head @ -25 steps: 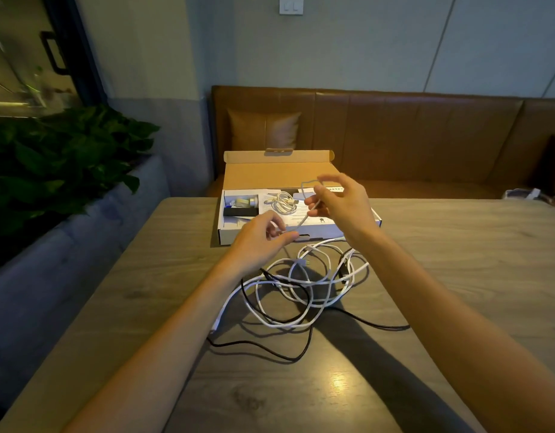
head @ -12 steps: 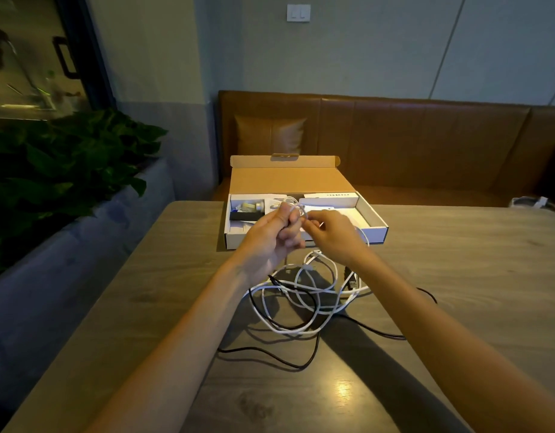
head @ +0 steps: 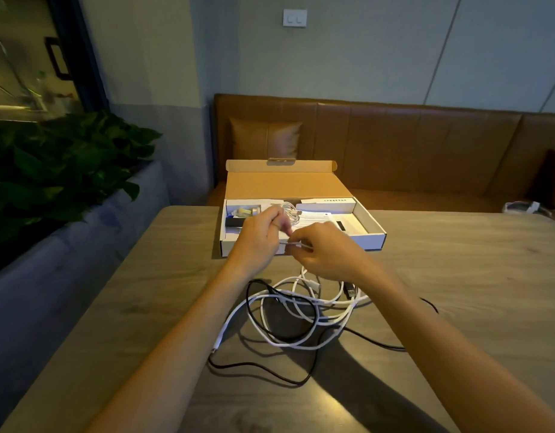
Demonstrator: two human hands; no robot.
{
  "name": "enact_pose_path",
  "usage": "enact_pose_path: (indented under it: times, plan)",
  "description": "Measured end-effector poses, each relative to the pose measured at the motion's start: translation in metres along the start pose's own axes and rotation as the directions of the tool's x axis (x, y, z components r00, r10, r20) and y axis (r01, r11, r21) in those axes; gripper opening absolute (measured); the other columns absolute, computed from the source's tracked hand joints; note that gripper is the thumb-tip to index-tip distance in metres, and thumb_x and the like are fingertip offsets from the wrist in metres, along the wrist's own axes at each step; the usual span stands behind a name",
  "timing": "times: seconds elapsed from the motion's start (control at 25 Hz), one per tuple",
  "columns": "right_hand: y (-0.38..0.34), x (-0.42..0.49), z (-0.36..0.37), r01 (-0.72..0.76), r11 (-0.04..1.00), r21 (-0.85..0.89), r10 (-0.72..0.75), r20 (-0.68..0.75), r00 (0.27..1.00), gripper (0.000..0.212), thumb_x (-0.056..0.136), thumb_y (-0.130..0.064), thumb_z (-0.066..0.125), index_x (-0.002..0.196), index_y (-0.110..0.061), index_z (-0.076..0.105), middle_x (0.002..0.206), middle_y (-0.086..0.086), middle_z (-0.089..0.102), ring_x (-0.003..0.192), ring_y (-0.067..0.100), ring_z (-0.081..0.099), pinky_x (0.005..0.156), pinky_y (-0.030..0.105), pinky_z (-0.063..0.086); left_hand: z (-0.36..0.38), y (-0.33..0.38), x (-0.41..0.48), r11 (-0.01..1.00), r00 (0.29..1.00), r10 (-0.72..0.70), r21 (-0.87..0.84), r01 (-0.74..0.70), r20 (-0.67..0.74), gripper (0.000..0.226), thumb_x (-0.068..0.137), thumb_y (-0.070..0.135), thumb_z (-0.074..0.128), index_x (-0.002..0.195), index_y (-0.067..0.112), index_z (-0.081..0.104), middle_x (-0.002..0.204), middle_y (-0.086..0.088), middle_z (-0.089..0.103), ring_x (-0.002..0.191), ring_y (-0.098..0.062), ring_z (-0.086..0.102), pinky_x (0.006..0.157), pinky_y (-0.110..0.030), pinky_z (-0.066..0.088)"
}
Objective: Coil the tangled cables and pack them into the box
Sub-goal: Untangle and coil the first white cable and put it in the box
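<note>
Leaflet [head: 313, 218] print in the open cardboard box [head: 374, 237] at the table's [head: 145, 292] far edge is too small for me to read; left hand [head: 257, 235] and right hand [head: 326, 251] both pinch a thin white cable end [head: 296, 244] above its near wall, with a coiled white cable [head: 290, 210] inside and tangled cables [head: 332, 303] mid-table.

no text could be read. a short line of dark print stood on the white inner flap [head: 326, 203] at the back of the open cardboard box [head: 374, 226], too small to make out. a printed paper sheet [head: 313, 217] lay inside the box beside it, its lines of small print blurred and unreadable.
</note>
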State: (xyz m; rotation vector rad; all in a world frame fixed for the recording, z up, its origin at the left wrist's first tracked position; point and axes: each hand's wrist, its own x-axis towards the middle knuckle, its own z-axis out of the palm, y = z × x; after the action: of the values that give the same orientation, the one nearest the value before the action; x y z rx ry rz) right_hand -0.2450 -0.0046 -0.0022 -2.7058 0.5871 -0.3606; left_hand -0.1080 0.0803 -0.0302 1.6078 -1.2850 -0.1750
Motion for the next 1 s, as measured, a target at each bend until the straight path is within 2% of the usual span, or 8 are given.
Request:
enact_pose_path:
  times: [0.12,0.2,0.36,0.52,0.6,0.68,0.76,1.0]
  plan:
    - [0.005,0.001,-0.026,0.028,0.997,0.075,-0.013,-0.195,0.981,0.016,0.092,-0.035,0.070,0.103,-0.024,0.074,0.078,-0.014,0.064,0.067,0.004,0.056,0.059,0.017,0.041,-0.003,0.002,0.004,0.987,0.970,-0.101,-0.102,0.126,0.222,0.033,0.108,0.018,0.038,0.092,0.012,0.066,0.073,-0.004,0.058,0.074,-0.016,0.058,0.080,-0.038,0.057]
    - [0.014,0.003,-0.032,0.079,0.963,0.256,0.002,-0.300,0.954,0.015,0.088,-0.035,0.073,0.094,-0.022,0.073,0.077,-0.009,0.065,0.067,0.006,0.055,0.058,0.018,0.043,-0.009,0.010,0.004,0.864,0.921,-0.149,-0.406,0.299,0.360,0.036,0.109,0.021,0.035,0.093,0.007,0.064,0.061,-0.001,0.042,0.060,-0.013,0.047,0.071,-0.029,0.055]
    - [0.017,0.006,-0.007,0.162,0.831,0.533,-0.041,-0.232,0.972,0.028,0.105,-0.033,0.048,0.099,-0.016,0.070,0.070,0.001,0.058,0.062,0.010,0.050,0.055,0.022,0.039,-0.015,0.005,0.001,0.167,0.838,0.028,-0.829,0.533,0.544,0.031,0.104,0.018,0.039,0.097,0.000,0.064,0.062,-0.002,0.038,0.056,-0.012,0.037,0.061,-0.026,0.048]
    - [0.010,0.010,0.014,0.018,0.759,0.650,0.042,-0.076,0.996,0.046,0.109,-0.038,0.029,0.097,-0.008,0.061,0.070,0.015,0.057,0.059,0.023,0.052,0.054,0.031,0.044,-0.008,0.009,0.005,-0.124,0.924,-0.069,-0.922,0.366,0.376,0.027,0.099,0.019,0.051,0.103,0.000,0.070,0.079,-0.008,0.067,0.069,-0.016,0.065,0.077,-0.035,0.060]
    - [0.009,0.011,0.018,-0.025,0.803,0.596,0.022,0.012,1.000,0.040,0.110,-0.036,0.031,0.096,-0.014,0.061,0.068,0.012,0.061,0.056,0.020,0.055,0.054,0.029,0.049,-0.009,0.012,0.011,-0.028,0.950,-0.188,-0.968,0.250,0.250,0.024,0.098,0.019,0.052,0.107,0.004,0.068,0.092,-0.008,0.075,0.090,-0.018,0.074,0.095,-0.037,0.057]
    - [0.008,0.011,0.020,-0.047,0.885,0.463,-0.006,0.114,0.994,0.025,0.107,-0.031,0.042,0.102,-0.018,0.062,0.071,0.007,0.064,0.056,0.012,0.059,0.056,0.026,0.052,-0.010,0.009,0.013,0.462,0.973,-0.206,-0.866,0.190,0.104,0.026,0.104,0.022,0.047,0.112,0.009,0.068,0.109,0.000,0.075,0.110,-0.011,0.068,0.103,-0.029,0.050]
    - [0.010,0.013,0.020,-0.030,0.957,0.287,-0.014,0.150,0.989,0.017,0.102,-0.025,0.053,0.107,-0.015,0.065,0.075,-0.001,0.067,0.061,0.009,0.062,0.062,0.025,0.051,-0.008,0.000,0.008,0.960,0.998,-0.059,-0.272,0.062,0.021,0.030,0.107,0.026,0.045,0.115,0.016,0.072,0.120,0.011,0.068,0.113,0.004,0.059,0.093,-0.011,0.047]
    - [0.012,0.013,-0.002,0.012,0.983,0.182,-0.017,0.025,1.000,0.025,0.096,-0.018,0.063,0.118,-0.021,0.073,0.095,-0.008,0.072,0.079,0.006,0.062,0.068,0.014,0.043,-0.007,0.001,0.002,0.925,0.971,0.014,0.367,-0.104,0.240,0.018,0.108,0.025,0.040,0.104,0.018,0.056,0.092,-0.004,0.066,0.082,-0.018,0.061,0.073,-0.046,0.053]
